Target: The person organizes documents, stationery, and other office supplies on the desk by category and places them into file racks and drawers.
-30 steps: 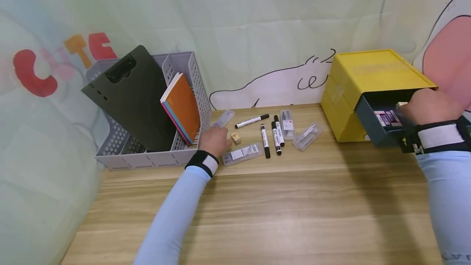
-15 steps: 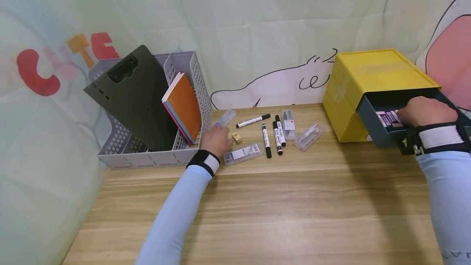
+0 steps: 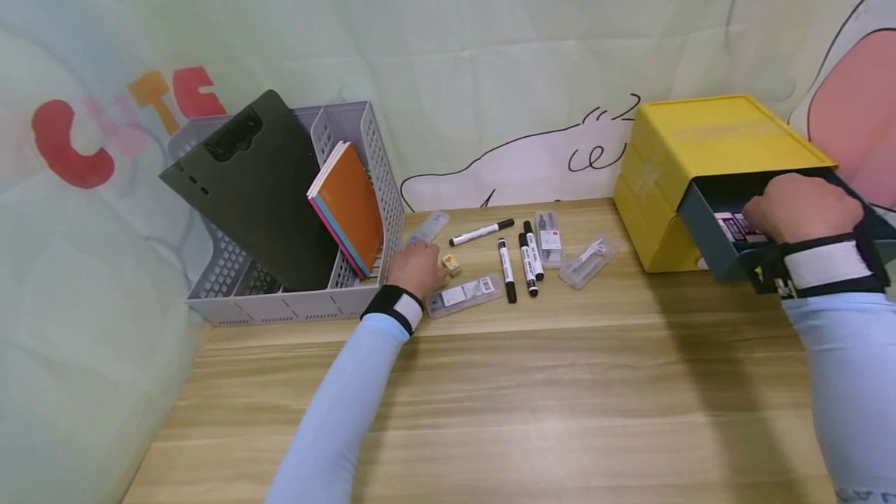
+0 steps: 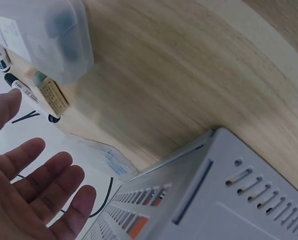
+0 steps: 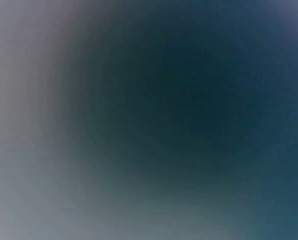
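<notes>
My left hand [image 3: 417,269] hovers low over the table beside the grey organizer, its fingers spread and nothing between them in the left wrist view. Just right of its fingertips sits a small tan block with printing [image 4: 52,96], perhaps an eraser. A clear plastic case [image 3: 465,295] lies in front of the block, and another clear case [image 3: 429,227] lies behind the hand. My right hand [image 3: 801,207] reaches down into the pulled-out dark drawer [image 3: 721,251], next to purple-and-white packs [image 3: 736,227]. Its fingers are hidden, and the right wrist view is only a dark blur.
The grey organizer [image 3: 280,308] holds a black clipboard [image 3: 262,193] and notebooks [image 3: 353,204]. Several markers [image 3: 506,269], a narrow clear case [image 3: 549,239] and a case with white contents [image 3: 588,261] lie mid-table. The drawer belongs to a yellow box [image 3: 728,131] at right.
The small pale block seen at my right hand a second ago is out of sight; that hand has shifted left over the drawer. My left hand has moved slightly right, toward the tan block.
</notes>
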A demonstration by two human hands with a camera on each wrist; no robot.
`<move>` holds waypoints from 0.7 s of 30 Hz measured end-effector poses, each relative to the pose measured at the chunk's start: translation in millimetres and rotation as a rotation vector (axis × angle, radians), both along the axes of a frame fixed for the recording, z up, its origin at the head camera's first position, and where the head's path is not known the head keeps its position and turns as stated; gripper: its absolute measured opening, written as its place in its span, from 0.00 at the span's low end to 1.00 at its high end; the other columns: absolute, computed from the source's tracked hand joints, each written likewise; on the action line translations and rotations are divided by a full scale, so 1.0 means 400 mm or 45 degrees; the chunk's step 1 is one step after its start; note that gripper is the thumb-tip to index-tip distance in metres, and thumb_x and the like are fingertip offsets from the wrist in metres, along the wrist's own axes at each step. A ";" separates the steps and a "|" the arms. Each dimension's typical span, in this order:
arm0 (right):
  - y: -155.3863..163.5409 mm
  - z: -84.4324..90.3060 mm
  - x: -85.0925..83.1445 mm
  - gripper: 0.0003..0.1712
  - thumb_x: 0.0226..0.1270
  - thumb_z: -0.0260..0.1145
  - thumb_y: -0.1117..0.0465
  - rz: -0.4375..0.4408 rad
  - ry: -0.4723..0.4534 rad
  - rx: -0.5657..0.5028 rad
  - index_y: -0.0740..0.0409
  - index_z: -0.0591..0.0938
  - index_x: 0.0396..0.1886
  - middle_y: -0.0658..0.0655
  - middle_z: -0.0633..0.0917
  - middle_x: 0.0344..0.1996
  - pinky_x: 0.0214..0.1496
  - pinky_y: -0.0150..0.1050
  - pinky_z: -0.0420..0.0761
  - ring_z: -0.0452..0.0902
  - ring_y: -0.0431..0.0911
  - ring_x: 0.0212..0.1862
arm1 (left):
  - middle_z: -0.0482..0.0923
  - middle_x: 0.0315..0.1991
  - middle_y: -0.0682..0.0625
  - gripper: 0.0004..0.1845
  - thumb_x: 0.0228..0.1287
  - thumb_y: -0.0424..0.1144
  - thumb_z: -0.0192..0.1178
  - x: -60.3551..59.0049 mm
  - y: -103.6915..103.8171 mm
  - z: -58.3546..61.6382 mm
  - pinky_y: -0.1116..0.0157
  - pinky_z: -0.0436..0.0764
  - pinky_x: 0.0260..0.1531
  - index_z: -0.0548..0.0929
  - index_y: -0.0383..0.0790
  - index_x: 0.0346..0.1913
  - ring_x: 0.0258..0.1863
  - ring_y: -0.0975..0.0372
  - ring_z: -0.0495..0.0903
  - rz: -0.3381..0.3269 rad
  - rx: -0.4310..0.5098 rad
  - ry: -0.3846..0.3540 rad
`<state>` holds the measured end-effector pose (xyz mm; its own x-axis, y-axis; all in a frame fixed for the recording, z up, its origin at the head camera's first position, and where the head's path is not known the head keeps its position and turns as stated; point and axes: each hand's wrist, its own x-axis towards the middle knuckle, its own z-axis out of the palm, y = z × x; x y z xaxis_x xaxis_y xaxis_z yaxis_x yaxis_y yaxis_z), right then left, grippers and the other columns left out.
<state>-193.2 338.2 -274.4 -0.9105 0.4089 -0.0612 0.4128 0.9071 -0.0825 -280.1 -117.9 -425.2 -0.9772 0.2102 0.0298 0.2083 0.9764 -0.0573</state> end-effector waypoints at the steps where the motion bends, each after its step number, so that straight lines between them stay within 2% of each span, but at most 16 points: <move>1: -0.013 0.004 0.002 0.24 0.67 0.50 0.55 0.029 0.035 0.000 0.75 0.74 0.26 0.72 0.73 0.27 0.38 0.59 0.74 0.70 0.66 0.35 | 0.81 0.43 0.43 0.19 0.64 0.49 0.65 -0.002 0.002 -0.001 0.51 0.81 0.39 0.83 0.37 0.49 0.42 0.52 0.81 0.008 -0.002 -0.011; 4: -0.053 0.019 0.007 0.26 0.70 0.46 0.53 0.133 0.132 -0.021 0.67 0.74 0.18 0.66 0.72 0.20 0.31 0.56 0.71 0.70 0.64 0.29 | 0.82 0.42 0.43 0.20 0.65 0.51 0.64 -0.005 0.009 -0.001 0.52 0.81 0.39 0.83 0.37 0.49 0.40 0.53 0.81 0.029 -0.003 -0.052; 8: -0.116 0.032 0.009 0.29 0.73 0.47 0.50 0.257 0.245 -0.062 0.63 0.74 0.14 0.63 0.72 0.16 0.26 0.53 0.68 0.70 0.62 0.25 | 0.83 0.44 0.43 0.26 0.66 0.56 0.62 -0.005 0.016 0.001 0.52 0.80 0.41 0.83 0.38 0.54 0.42 0.53 0.81 0.045 0.005 -0.093; 11: -0.172 0.029 0.005 0.28 0.73 0.51 0.50 0.317 0.304 -0.078 0.67 0.76 0.21 0.64 0.74 0.17 0.25 0.52 0.69 0.71 0.61 0.24 | 0.82 0.44 0.43 0.29 0.65 0.60 0.62 -0.005 0.016 -0.002 0.52 0.80 0.43 0.83 0.38 0.55 0.43 0.52 0.81 0.049 0.005 -0.086; 14: -0.234 0.015 0.002 0.26 0.73 0.54 0.50 0.347 0.386 -0.044 0.72 0.79 0.30 0.69 0.77 0.23 0.25 0.54 0.72 0.73 0.63 0.26 | 0.81 0.44 0.43 0.30 0.64 0.62 0.62 -0.005 0.016 -0.009 0.53 0.80 0.43 0.83 0.37 0.54 0.43 0.52 0.81 0.061 0.005 -0.079; 18: -0.313 -0.019 0.006 0.25 0.71 0.57 0.50 0.388 0.508 -0.023 0.71 0.81 0.39 0.72 0.79 0.31 0.26 0.58 0.74 0.75 0.64 0.30 | 0.80 0.43 0.43 0.31 0.64 0.62 0.62 -0.004 0.019 -0.017 0.52 0.80 0.42 0.83 0.37 0.54 0.42 0.53 0.80 0.085 0.028 -0.088; 21: -0.361 -0.061 0.012 0.24 0.70 0.60 0.50 0.451 0.505 -0.058 0.70 0.83 0.45 0.73 0.81 0.35 0.24 0.56 0.75 0.77 0.63 0.31 | 0.80 0.42 0.43 0.30 0.63 0.61 0.63 -0.004 0.020 -0.021 0.52 0.79 0.42 0.83 0.37 0.53 0.42 0.53 0.80 0.103 0.058 -0.090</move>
